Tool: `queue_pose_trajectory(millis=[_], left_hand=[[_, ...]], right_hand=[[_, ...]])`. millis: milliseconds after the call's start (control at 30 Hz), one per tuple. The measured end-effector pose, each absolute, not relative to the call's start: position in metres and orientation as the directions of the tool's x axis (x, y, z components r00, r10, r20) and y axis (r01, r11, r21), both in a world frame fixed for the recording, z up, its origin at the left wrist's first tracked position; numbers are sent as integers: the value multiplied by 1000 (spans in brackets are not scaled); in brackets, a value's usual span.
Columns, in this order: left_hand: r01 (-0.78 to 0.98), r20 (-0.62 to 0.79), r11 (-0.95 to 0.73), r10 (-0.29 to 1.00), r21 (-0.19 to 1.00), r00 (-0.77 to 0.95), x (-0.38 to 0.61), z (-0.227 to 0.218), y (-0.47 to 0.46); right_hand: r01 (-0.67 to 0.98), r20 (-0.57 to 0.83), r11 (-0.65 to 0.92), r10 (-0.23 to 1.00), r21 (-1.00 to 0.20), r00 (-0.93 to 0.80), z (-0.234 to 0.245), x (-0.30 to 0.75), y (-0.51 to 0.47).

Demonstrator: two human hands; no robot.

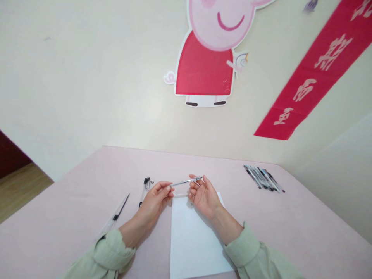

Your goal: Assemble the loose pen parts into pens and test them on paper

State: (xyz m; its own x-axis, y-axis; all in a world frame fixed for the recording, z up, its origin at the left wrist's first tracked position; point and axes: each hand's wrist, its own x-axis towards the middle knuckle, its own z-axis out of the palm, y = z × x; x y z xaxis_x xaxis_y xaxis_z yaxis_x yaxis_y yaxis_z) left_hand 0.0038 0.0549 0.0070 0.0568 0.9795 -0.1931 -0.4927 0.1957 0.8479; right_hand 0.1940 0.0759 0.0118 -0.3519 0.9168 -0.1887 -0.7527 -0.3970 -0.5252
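Observation:
Both my hands hold one thin clear pen [186, 181] level above the far edge of a white sheet of paper [193, 240]. My left hand [155, 199] pinches the pen's left end with closed fingers. My right hand [203, 195] grips its right end, fingers curled around it. Both sleeves are pale green. The sheet lies on a pink table [58, 224] right in front of me.
A clear pen with a black cap [144, 190] lies left of my left hand, and a pen refill and barrel [117, 215] lie further left. Several pens [264, 178] are grouped at the far right. A cartoon pig cutout [209, 50] and red banner [314, 73] hang on the wall.

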Motion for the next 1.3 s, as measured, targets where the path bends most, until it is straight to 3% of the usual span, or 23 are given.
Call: queue_pose_trajectory(millis=[333, 967, 1100, 1300], left_hand=[[-328, -137, 118, 990, 937, -36, 4, 12, 56], [-294, -116, 100, 993, 950, -37, 4, 14, 55], [-293, -116, 99, 992, 951, -41, 5, 14, 54], [-189, -36, 51, 996, 981, 79, 9, 13, 49]], right_hand=[[-753, -187, -415, 908, -510, -374, 9, 196, 77], [-749, -190, -391, 919, -534, -345, 10, 195, 79], [-717, -187, -363, 930, -595, -316, 11, 191, 77], [-475, -152, -268, 951, -838, -269, 5, 184, 73]])
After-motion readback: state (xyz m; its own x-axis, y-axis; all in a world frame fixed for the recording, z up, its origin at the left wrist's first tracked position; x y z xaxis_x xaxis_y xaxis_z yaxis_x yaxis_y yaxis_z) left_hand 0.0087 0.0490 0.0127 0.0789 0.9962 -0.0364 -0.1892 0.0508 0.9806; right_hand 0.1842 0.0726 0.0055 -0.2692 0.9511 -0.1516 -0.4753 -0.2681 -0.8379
